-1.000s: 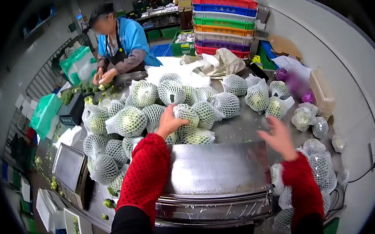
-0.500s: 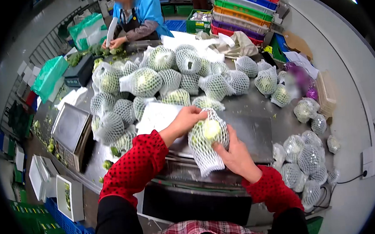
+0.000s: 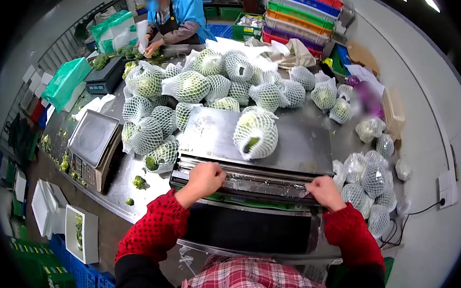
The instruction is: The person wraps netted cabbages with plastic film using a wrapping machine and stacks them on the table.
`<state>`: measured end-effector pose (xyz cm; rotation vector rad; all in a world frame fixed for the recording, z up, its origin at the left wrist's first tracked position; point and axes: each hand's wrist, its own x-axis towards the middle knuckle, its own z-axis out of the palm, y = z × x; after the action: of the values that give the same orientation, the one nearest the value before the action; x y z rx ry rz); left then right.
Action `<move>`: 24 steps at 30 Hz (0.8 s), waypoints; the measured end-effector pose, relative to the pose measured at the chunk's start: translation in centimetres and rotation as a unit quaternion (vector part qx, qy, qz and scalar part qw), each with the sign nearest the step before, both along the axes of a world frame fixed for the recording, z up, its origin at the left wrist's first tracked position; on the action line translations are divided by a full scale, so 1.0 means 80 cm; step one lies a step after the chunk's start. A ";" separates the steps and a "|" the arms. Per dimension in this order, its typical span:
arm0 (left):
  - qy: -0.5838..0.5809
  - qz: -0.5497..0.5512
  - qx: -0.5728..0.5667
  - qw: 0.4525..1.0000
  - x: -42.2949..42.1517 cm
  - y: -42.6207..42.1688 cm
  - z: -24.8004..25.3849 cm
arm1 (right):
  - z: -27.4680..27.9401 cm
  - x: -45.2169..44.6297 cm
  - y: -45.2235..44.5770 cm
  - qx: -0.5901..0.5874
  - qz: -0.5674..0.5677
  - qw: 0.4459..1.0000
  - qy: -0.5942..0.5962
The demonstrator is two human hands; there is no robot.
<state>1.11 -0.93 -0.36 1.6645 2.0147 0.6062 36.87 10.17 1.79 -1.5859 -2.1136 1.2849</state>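
My left hand (image 3: 206, 178) is closed at the left part of the wrapping machine's front bar, its fingertips pinched on the edge of clear plastic film (image 3: 259, 183). At the right end of that bar, my right hand (image 3: 325, 192) pinches the film between thumb and fingers. Beyond both hands, apart from them, a pale green vegetable head in a white foam net (image 3: 256, 133) rests on the flat metal plate (image 3: 307, 144) of the machine. A dark opening in the net faces me.
Several netted heads (image 3: 185, 87) are heaped behind and left of the plate. Film-wrapped heads (image 3: 375, 180) lie at right. A scale (image 3: 95, 139) stands at left, with broccoli bits (image 3: 139, 182) nearby. Across the table, a person in blue (image 3: 188, 12) handles vegetables. Stacked crates (image 3: 302, 18) rise behind.
Both hands have let go of the netted head, which now sits on the plate. They have moved down and apart to the film at the front bar. The white sheet on the plate is gone.
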 end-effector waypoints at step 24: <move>-0.062 -0.245 0.254 0.934 -0.020 0.160 -0.011 | -0.037 -0.123 0.111 0.333 0.200 0.908 0.160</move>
<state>-0.51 11.90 -1.26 2.2506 1.3299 1.0674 27.00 19.06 -1.16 -0.6414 -2.3518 0.6989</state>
